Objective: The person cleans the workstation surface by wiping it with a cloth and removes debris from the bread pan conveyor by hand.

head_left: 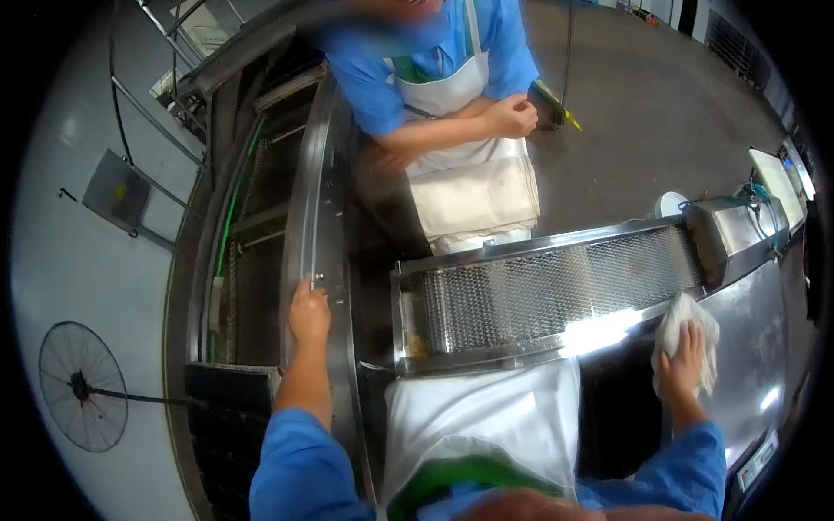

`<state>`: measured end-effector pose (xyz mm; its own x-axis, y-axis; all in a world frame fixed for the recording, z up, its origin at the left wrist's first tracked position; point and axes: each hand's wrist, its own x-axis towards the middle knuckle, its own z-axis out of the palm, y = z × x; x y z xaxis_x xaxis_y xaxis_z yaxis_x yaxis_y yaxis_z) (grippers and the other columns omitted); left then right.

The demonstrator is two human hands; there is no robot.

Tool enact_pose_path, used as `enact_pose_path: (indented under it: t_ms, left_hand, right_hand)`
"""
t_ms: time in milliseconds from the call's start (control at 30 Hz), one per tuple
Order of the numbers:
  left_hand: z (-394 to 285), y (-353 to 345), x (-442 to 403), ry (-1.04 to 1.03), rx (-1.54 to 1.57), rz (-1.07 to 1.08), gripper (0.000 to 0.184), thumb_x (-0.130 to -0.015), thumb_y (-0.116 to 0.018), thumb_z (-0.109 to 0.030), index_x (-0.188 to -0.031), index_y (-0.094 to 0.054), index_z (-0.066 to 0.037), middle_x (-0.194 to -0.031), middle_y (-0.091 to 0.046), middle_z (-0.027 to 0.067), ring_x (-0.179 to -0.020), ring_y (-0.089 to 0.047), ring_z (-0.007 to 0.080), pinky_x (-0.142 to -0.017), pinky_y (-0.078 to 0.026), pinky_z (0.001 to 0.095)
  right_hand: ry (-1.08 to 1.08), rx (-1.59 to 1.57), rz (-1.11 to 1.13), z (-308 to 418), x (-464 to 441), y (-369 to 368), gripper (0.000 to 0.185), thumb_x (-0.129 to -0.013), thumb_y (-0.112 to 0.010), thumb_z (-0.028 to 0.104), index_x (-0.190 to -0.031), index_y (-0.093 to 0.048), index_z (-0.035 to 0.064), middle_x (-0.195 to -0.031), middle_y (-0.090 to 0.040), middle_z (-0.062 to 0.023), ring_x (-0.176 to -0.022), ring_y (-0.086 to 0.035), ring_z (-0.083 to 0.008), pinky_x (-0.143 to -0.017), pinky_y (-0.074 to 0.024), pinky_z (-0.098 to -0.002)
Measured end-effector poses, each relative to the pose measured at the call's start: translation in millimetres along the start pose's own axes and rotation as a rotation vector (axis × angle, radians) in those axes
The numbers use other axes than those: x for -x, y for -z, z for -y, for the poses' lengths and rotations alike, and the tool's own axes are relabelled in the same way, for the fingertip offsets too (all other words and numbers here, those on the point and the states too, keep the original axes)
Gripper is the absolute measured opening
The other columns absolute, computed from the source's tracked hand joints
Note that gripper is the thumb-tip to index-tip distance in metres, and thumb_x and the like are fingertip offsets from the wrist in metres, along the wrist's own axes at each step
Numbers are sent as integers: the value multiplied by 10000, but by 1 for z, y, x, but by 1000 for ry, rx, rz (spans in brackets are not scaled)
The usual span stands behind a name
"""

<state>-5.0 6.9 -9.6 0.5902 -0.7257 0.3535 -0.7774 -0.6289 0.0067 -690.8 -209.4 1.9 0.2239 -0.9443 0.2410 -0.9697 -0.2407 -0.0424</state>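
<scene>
My left hand (310,314) rests on the steel side rail (314,217) of the long machine on the left, its fingers curled over the edge. On the right, my right hand (684,358) presses a bunched white cloth (705,343) against the near corner of the steel housing, beside the conveyor. The cloth sticks out around my fingers. Between my arms and the person opposite lies a short conveyor with a metal mesh belt (556,291).
Across the conveyor a person in a blue shirt and white apron (460,87) has both forearms crossed in front. A steel motor cover (734,234) closes the conveyor's right end. A wire fan (82,386) stands at the left wall, and a white bucket (671,205) sits behind.
</scene>
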Motion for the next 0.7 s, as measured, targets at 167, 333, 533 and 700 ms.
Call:
enact_pose_path:
  t_ms: [167,333,533,700]
  left_hand:
    - [-3,9,-3,61,52,78,144,-778,-725,-119,-907,-741,-58,-1301,-596,131,-1138,-604,322,-929,-508,411]
    - [-3,8,-3,44,34,57,144,-778,-726,-126,-907,-741,-64,-1315,-590,119,-1155,-597,310,-941,-503,400]
    - [0,4,-1,36,47,49,146,-769,-730,-116,-905,-739,-63,-1316,-588,121,-1163,-593,306,-941,-504,397]
    - [-1,6,0,12,46,-2,141,-760,-730,-112,-892,-737,-61,-1305,-595,121,-1149,-601,307,-930,-510,398]
  right_hand:
    - [15,-10,-19,-9,0,-10,764,-687,-732,112,-1385,-430,45,-1466,-411,-187,-1387,-319,-429,-1152,-265,-505]
    - [-49,-17,23,-4,-2,-7,779,-681,-742,89,-1390,-422,50,-1481,-395,-183,-1404,-297,-421,-1166,-241,-494]
    - [-49,-9,40,-9,-1,-11,802,-671,-752,77,-1398,-416,54,-1489,-387,-179,-1413,-289,-407,-1172,-235,-484]
    - [-68,-6,35,-4,0,-7,810,-664,-752,83,-1402,-418,48,-1492,-387,-177,-1413,-294,-399,-1173,-239,-479]
